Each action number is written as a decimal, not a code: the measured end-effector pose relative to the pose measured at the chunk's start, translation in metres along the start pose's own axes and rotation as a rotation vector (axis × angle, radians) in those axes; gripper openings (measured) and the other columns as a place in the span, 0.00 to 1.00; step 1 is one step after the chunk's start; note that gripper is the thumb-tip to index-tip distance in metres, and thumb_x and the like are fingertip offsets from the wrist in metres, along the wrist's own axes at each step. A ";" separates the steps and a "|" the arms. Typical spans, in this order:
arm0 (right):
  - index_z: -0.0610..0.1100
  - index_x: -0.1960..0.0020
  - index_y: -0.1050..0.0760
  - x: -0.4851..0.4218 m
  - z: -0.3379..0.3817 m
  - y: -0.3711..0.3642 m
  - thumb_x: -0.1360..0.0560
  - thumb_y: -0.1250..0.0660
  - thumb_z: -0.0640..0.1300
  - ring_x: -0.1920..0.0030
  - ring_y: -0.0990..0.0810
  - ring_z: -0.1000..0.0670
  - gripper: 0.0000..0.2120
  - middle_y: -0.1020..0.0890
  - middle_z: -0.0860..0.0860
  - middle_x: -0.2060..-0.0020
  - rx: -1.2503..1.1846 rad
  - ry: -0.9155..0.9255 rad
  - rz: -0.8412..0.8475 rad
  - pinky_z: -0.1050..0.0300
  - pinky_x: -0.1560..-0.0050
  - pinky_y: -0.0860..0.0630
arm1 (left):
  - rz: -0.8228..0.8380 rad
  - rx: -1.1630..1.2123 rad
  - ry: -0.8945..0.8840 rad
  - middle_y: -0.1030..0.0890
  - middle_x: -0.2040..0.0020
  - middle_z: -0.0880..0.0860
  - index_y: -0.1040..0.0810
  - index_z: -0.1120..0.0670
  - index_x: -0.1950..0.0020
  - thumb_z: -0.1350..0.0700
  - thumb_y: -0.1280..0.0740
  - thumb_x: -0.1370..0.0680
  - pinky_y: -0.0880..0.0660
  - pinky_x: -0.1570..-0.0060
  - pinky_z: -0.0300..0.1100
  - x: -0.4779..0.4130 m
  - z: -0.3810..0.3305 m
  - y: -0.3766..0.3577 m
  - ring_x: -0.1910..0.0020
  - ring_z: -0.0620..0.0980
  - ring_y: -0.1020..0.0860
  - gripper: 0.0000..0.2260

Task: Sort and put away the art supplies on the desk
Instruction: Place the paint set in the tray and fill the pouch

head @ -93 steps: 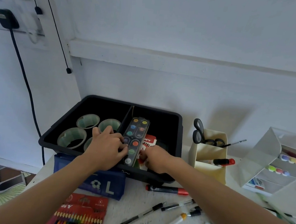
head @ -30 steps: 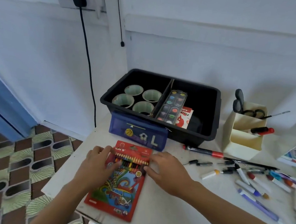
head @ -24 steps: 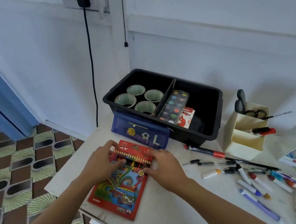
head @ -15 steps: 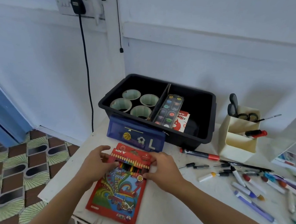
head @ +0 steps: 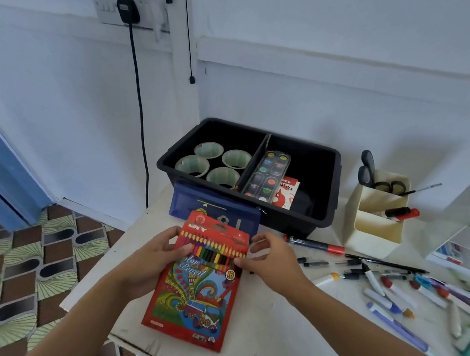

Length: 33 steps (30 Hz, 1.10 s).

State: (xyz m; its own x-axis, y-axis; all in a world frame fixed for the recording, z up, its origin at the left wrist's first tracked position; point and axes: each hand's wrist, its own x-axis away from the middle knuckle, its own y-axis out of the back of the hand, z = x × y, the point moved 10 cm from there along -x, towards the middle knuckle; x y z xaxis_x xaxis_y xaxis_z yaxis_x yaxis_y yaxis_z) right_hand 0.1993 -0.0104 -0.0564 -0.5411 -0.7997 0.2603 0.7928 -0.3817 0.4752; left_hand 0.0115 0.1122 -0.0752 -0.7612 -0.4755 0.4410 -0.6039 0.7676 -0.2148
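Fingers [head: 174, 233] of the left hand [head: 153, 253] curl round the left edge of the red pencil pack [head: 198, 298], thumb on its face, while the right hand [head: 274, 261] pinches the right edge at the row of pencil tips. The pack sits near the front left corner of the white counter [head: 283, 336]. Its lower end is close to the front edge and its top overlaps the pouch behind it; whether it rests on the counter cannot be told.

At the back left corner stands the black bin [head: 333, 185], split by a divider. Its left compartment holds four tape rolls [head: 200, 166]. In the right one a watercolour palette [head: 269, 175] leans against the divider, with a red pastel box [head: 287, 190] beside it.

A white tiered organiser [head: 462, 207] stands at the right edge. Between it and the bin is a cream holder [head: 374, 221] with scissors [head: 366, 170] and a red-capped marker [head: 401, 213] in it. A blue pouch [head: 213, 207] leans against the bin's front wall. Loose markers and pens [head: 371, 277] lie scattered across the right half.
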 end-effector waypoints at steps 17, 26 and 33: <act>0.50 0.37 0.29 0.018 0.034 0.094 0.22 0.31 0.46 0.51 0.14 0.48 0.15 0.14 0.48 0.49 -0.522 0.060 -0.064 0.48 0.52 0.16 | 0.029 -0.164 -0.248 0.15 0.42 0.56 0.26 0.51 0.34 0.49 0.31 0.24 0.19 0.44 0.58 -0.033 -0.123 -0.105 0.43 0.57 0.15 0.19; 0.47 0.36 0.31 -0.016 0.033 0.183 0.17 0.39 0.43 0.50 0.14 0.44 0.10 0.17 0.45 0.44 -0.538 0.034 -0.454 0.40 0.50 0.17 | -0.175 -1.022 -0.545 0.16 0.54 0.49 0.18 0.50 0.47 0.55 0.35 0.17 0.22 0.53 0.41 -0.107 -0.197 -0.125 0.54 0.48 0.18 0.06; 0.43 0.30 0.38 -0.061 0.038 0.199 0.16 0.43 0.41 0.46 0.18 0.40 0.16 0.21 0.41 0.43 -0.303 -0.043 -0.547 0.45 0.49 0.20 | -0.081 -1.635 -0.478 0.20 0.53 0.50 0.20 0.55 0.44 0.55 0.34 0.19 0.31 0.63 0.40 -0.165 -0.183 -0.157 0.59 0.46 0.25 0.07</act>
State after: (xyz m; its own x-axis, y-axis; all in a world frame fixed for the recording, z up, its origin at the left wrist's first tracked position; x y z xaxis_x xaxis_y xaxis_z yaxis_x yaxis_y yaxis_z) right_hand 0.3790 -0.0198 0.0542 -0.8969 -0.4344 0.0831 0.4387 -0.8500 0.2917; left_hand 0.2749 0.1490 0.0453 -0.9249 -0.3758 0.0585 -0.0195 0.2003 0.9795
